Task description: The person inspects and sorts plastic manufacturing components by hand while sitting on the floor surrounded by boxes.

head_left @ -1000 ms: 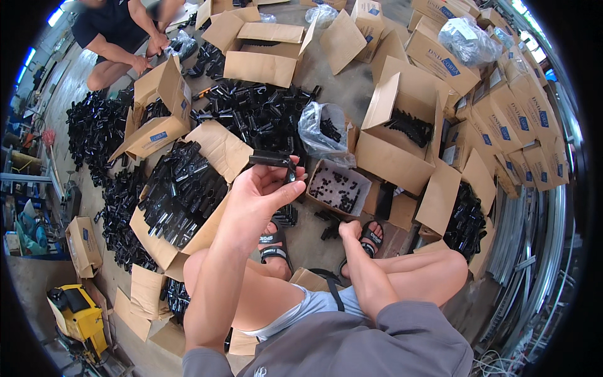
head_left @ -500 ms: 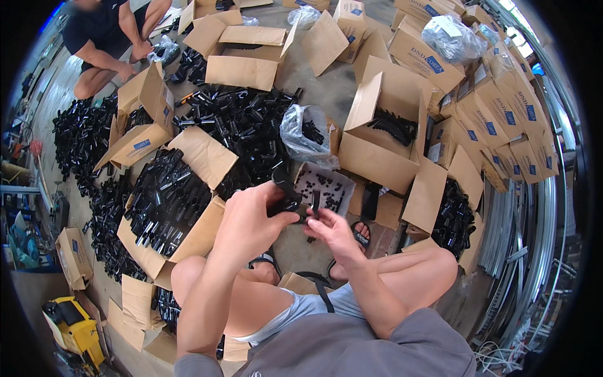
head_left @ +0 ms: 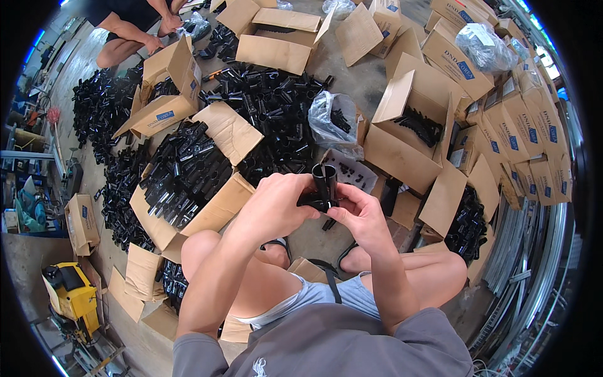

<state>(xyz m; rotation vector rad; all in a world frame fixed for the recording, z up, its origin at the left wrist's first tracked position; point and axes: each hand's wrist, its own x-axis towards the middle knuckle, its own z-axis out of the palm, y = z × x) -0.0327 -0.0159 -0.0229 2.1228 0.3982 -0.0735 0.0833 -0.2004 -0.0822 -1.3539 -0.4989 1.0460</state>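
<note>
Around my grip the closest edges lie to the left and ahead. The near wall of an open carton (head_left: pixel 220 202), filled with black tubes (head_left: pixel 185 173), ends beside my left hand (head_left: pixel 282 204). Just beyond my right hand (head_left: pixel 359 210) sits a small lined box (head_left: pixel 333 158) holding little black pieces, and farther ahead to the right rises the wall of a larger open carton (head_left: pixel 399 157). A heap of loose black parts (head_left: pixel 276 119) spreads beyond my left hand. Toward my body, grey floor (head_left: pixel 306 242) shows below the grip, bounded by my bare knees on either side and by a cardboard flap (head_left: pixel 308 270) nearer to me.

The part in hand, a black fitting (head_left: pixel 325 182), is glossy and tubular, with a round open mouth facing up and a pale streak down its body. A darker section juts from its foot toward the left; its exact form is hidden by my fingers.

The fitting stands nearly upright between my two hands, its mouth above my thumbs. Both grips are narrow: my left thumb and fingers hold its lower left side, and my right thumb and fingers pinch it from the right, near the foot.
</note>
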